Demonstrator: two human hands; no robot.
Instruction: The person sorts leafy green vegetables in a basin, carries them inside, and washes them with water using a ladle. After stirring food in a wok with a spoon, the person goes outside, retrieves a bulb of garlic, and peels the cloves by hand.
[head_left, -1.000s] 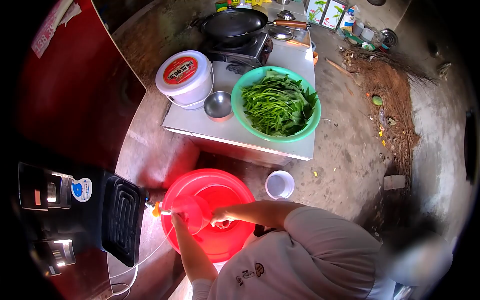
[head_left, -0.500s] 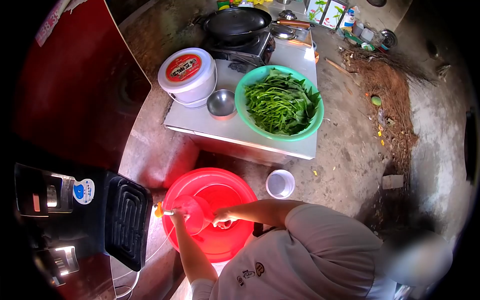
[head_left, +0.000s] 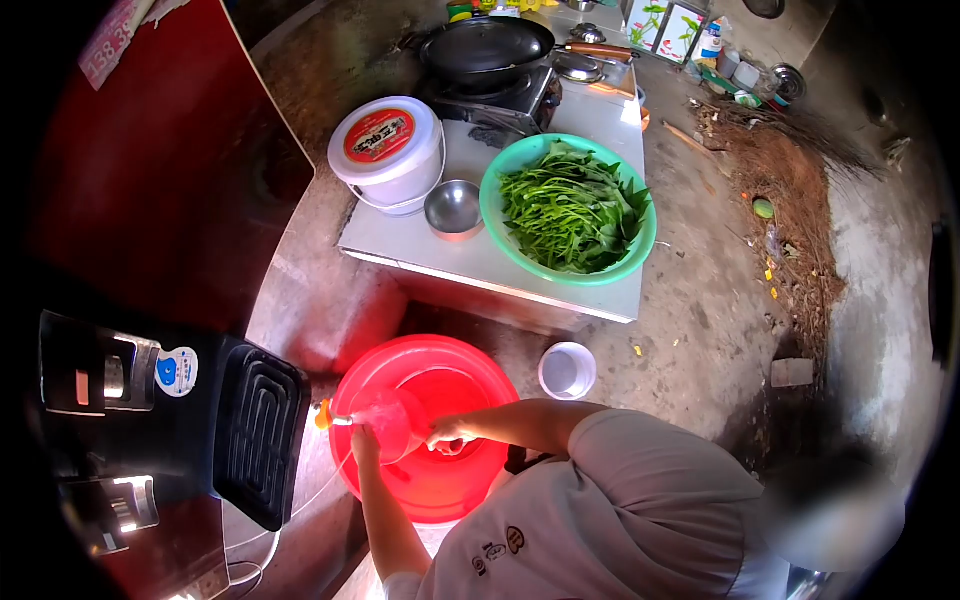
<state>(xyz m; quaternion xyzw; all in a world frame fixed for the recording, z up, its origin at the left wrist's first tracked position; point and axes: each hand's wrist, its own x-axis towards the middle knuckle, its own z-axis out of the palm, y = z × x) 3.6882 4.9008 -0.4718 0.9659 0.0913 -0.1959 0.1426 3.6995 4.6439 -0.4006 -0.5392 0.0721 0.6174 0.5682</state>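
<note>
A red plastic container [head_left: 388, 415] sits inside a wide red tub [head_left: 490, 375] on the floor. My left hand [head_left: 365, 442] is at the container's near side, close to a tap with an orange handle [head_left: 323, 415]; its fingers look closed on the container's edge, partly hidden. My right hand [head_left: 450, 432] is over the tub at the container's other side, fingers curled. What lies within those fingers is too small to make out.
A green basin [head_left: 648, 250] of leafy greens [head_left: 570, 210], a small metal bowl [head_left: 453, 207] and a lidded white bucket [head_left: 390, 165] stand on the counter. A wok [head_left: 487, 48] rests on the stove behind. A small white tub [head_left: 567, 370] and a black drip tray [head_left: 262, 430] flank the red tub.
The whole view has shifted slightly to the right. My left hand's fingers show less than before beside the tap; my right hand keeps nearly the same place.
</note>
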